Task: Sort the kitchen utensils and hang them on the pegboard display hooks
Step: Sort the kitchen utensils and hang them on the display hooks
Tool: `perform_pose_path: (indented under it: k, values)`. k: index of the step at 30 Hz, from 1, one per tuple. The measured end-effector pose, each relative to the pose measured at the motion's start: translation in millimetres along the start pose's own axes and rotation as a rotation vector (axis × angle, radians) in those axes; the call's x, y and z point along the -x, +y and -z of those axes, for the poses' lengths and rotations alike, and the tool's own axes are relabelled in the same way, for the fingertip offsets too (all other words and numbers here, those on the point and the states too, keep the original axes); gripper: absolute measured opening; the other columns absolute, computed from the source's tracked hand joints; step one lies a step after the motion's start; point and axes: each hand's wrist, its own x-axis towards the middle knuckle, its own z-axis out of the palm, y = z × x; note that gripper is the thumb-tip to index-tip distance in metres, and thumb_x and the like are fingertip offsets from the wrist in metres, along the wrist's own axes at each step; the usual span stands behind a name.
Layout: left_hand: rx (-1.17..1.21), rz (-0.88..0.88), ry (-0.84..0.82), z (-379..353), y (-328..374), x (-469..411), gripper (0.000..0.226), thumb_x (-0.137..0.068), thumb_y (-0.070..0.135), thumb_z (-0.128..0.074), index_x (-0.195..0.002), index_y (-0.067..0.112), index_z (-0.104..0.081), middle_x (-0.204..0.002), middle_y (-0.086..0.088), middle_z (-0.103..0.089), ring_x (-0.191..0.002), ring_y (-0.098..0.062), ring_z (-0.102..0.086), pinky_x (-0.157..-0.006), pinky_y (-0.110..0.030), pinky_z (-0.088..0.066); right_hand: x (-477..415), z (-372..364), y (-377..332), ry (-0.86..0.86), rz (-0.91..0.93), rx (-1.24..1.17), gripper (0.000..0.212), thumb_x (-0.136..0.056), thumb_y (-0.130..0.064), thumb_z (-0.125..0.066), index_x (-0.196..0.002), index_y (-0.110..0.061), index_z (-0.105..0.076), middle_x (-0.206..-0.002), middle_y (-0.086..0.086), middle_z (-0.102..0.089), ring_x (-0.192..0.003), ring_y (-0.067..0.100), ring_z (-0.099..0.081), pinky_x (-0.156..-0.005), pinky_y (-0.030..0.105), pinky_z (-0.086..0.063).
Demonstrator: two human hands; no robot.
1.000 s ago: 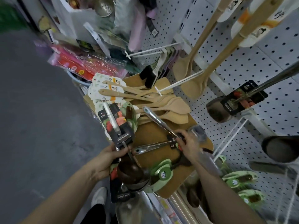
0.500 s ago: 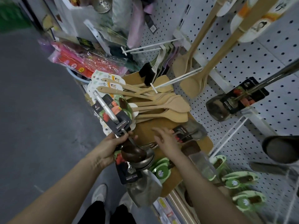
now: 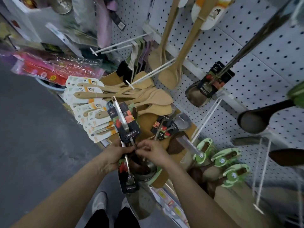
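At the far left, red plastic packets point(image 3: 49, 69) lie on the stock heap and play no part in this step. Beside them, the wooden spatulas point(image 3: 144, 99) lie stacked on the brown board point(image 3: 148, 120), their paper cards fanned toward the aisle. These are not yet hung.

The left hand point(image 3: 113, 156) is clamped around the steel ladles point(image 3: 122, 117), a bundle of carded pieces gripped at mid-handle. One card end stands up above the fist and the bowls hang below it. The right hand point(image 3: 153, 153) meets it, its fingertips point(image 3: 139, 149) pinched together on a handle in the same bundle. The step in hand appears to be adding a piece to the bundle or aligning one, but which of the two cannot be told.

To do this well, the left hand should grip the handles firmly while the right squares the pieces so that the card holes line up. Pieces facing opposite ways should be turned to match, since a mixed bundle is unlikely to slide onto a hook in one pass.

Further right, loose carded steel utensils point(image 3: 166, 127) lie on the board and are probably the next to collect. Beyond them an empty white hook point(image 3: 204, 119) projects from the pegboard point(image 3: 255, 51), near a hung ladle point(image 3: 210, 84) with the same dark card. That hook is the likely destination.
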Motion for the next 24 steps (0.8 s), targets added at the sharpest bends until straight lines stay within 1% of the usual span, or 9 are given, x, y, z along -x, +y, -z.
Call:
perform_pose_path:
  k: [3,6,9,12,14,17,19,21,24]
  values:
    - [-0.067,0.021,-0.01,-8,-2,-2,0.029,-0.086,-0.017,-0.051,-0.108,0.002,-0.057,-0.092,-0.023,-0.063,-0.072,-0.032,-0.066,-0.058,-0.038,-0.059,12,-4,7,0.073,0.024,-0.021,0.009,-0.092,-0.006,-0.064,-0.099,-0.013,-0.062,-0.082,-0.005,-0.062,-0.077,0.006,-0.056,-0.074,0.022,-0.044]
    - [-0.121,0.053,-0.024,-14,-3,-3,0.033,-0.086,-0.017,-0.05,-0.115,-0.002,-0.054,-0.099,-0.025,-0.064,-0.08,-0.034,-0.064,-0.06,-0.039,-0.06,24,-4,10,0.141,0.047,-0.033,0.008,-0.095,-0.007,-0.059,-0.095,-0.015,-0.057,-0.08,-0.009,-0.06,-0.076,0.006,-0.054,-0.07,0.018,-0.041]
    - [-0.159,0.063,-0.022,-15,-3,-2,0.027,-0.086,-0.018,-0.049,-0.102,0.002,-0.059,-0.088,-0.018,-0.066,-0.077,-0.032,-0.064,-0.059,-0.039,-0.059,35,-2,14,0.255,0.039,-0.045,0.011,-0.099,-0.008,-0.05,-0.097,-0.019,-0.049,-0.078,-0.012,-0.062,-0.073,0.009,-0.055,-0.064,0.016,-0.04]
    - [-0.213,0.086,-0.02,-15,-5,-4,0.023,-0.086,-0.015,-0.052,-0.09,0.005,-0.06,-0.084,-0.012,-0.064,-0.074,-0.025,-0.064,-0.061,-0.035,-0.058,44,2,35,0.428,-0.015,-0.093,0.023,-0.101,-0.006,-0.044,-0.101,-0.029,-0.046,-0.079,-0.014,-0.058,-0.071,0.003,-0.053,-0.075,0.025,-0.042]
    - [-0.233,0.118,-0.047,-16,-9,-6,0.018,-0.086,-0.011,-0.055,-0.09,0.005,-0.062,-0.086,-0.012,-0.063,-0.074,-0.023,-0.065,-0.066,-0.036,-0.058,54,8,52,0.529,-0.052,-0.106,0.025,-0.101,-0.01,-0.044,-0.106,-0.035,-0.049,-0.079,-0.013,-0.055,-0.072,0.007,-0.051,-0.077,0.031,-0.043]
    - [-0.264,0.146,-0.068,-25,-15,-6,0.024,-0.079,0.002,-0.068,-0.103,0.002,-0.063,-0.088,-0.012,-0.068,-0.078,-0.025,-0.065,-0.077,-0.041,-0.057,78,16,79,0.633,-0.12,-0.203,0.014,-0.101,-0.02,-0.051,-0.094,-0.031,-0.055,-0.072,-0.002,-0.057,-0.066,0.017,-0.053,-0.068,0.035,-0.046]
    - [-0.258,0.157,-0.08,-37,-23,-3,0.021,-0.083,0.006,-0.066,-0.103,0.0,-0.064,-0.084,-0.012,-0.069,-0.078,-0.024,-0.065,-0.081,-0.041,-0.056,97,21,99,0.701,-0.188,-0.241,0.019,-0.099,-0.019,-0.055,-0.082,-0.026,-0.053,-0.066,0.003,-0.059,-0.059,0.018,-0.055,-0.064,0.035,-0.048]
    - [-0.231,0.16,-0.092,-47,-32,1,0.011,-0.09,0.007,-0.06,-0.099,0.002,-0.064,-0.084,-0.011,-0.068,-0.076,-0.024,-0.066,-0.078,-0.039,-0.058,114,25,119,0.767,-0.234,-0.251,0.024,-0.098,-0.014,-0.056,-0.075,-0.018,-0.052,-0.06,0.003,-0.059,-0.052,0.012,-0.054,-0.06,0.029,-0.046]
    - [-0.236,0.155,-0.129,-62,-51,5,0.008,-0.094,0.012,-0.057,-0.096,0.007,-0.063,-0.084,-0.008,-0.065,-0.08,-0.025,-0.065,-0.092,-0.046,-0.05,140,32,150,0.837,-0.318,-0.393,0.023,-0.097,-0.003,-0.055,-0.075,-0.006,-0.051,-0.061,0.009,-0.053,-0.046,0.009,-0.051,-0.05,0.02,-0.042]
